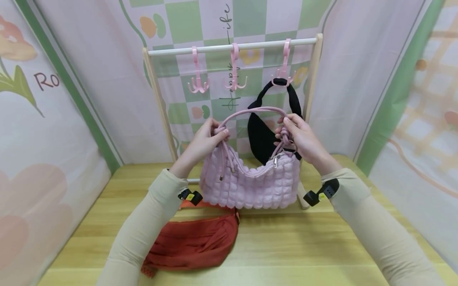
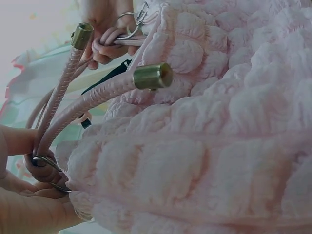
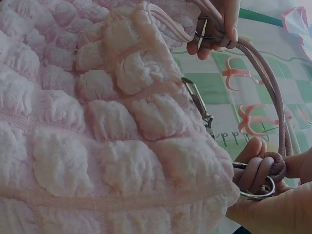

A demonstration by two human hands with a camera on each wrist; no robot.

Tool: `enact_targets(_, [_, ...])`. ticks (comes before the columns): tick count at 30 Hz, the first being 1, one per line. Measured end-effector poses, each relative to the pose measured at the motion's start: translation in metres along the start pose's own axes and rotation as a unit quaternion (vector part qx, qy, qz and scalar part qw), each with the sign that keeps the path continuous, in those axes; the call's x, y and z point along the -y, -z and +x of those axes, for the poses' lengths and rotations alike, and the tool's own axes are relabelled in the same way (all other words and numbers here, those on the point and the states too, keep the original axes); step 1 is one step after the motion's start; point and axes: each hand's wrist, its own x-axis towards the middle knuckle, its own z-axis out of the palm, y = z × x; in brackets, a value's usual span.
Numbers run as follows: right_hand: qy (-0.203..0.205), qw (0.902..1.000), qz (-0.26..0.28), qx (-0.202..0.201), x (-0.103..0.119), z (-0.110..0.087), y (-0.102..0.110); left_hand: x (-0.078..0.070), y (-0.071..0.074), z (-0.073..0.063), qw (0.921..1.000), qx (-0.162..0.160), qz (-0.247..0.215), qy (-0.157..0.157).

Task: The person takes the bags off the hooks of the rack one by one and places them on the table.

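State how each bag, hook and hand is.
Pink bag: held by its handle
Left hand: gripping handle's left knot
Right hand: gripping its right knot
Black bag: hanging from right hook
Red bag: lying on the table
Left hook: no bag on it
Middle hook: no bag
Right hook: bearing black bag

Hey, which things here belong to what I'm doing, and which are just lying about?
In the job:
puffy pale-pink fabric bag, its strap knots held by your left hand and right hand;
perhaps two bare pink plastic hooks.

Just about, it seems:
rust-red fabric bag, on the light wooden table;
crescent-shaped black fabric bag, hanging from the rightmost hook.
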Motion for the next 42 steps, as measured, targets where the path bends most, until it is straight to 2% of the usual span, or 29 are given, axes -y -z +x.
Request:
enact_targets(6, [0.008, 0.9997, -0.021, -0.002, -0.003, 0.0, 0.0, 0.0, 0.001, -0.002, 1.0, 0.001, -0.007, 0.0])
enact_targets(16, [-0.01, 0.9997, -0.021, 0.008, -0.009, -0.002, 0.001, 0.003, 0.002, -0.003, 0.9994, -0.007, -0.033, -0.004])
enact_targets(23, [-0.005, 0.9996, -0.017, 0.022, -0.011, -0.002, 0.005, 0.005, 0.004, -0.004, 0.9987, -0.026, -0.04, -0.016])
enact_targets(29, [-0.012, 0.9988, -0.034, 0.031, -0.01, -0.003, 0.007, 0.007, 0.005, -0.006, 0.9981, -0.029, -0.049, -0.021])
enact_targets(37, [-0.001, 0.9974, -0.039, 0.06, -0.013, -0.006, 0.01, 0.01, 0.007, -0.009, 0.9972, -0.031, -0.065, -0.023])
enact_targets(39, [0.001, 0.9963, -0.059, 0.062, -0.013, -0.007, 0.011, 0.01, 0.008, -0.01, 0.9971, -0.033, -0.064, -0.025])
enact_targets(42, [0.004, 0.99, -0.131, 0.053, -0.013, -0.009, 0.013, 0.01, 0.008, -0.011, 0.9968, -0.036, -0.065, -0.029])
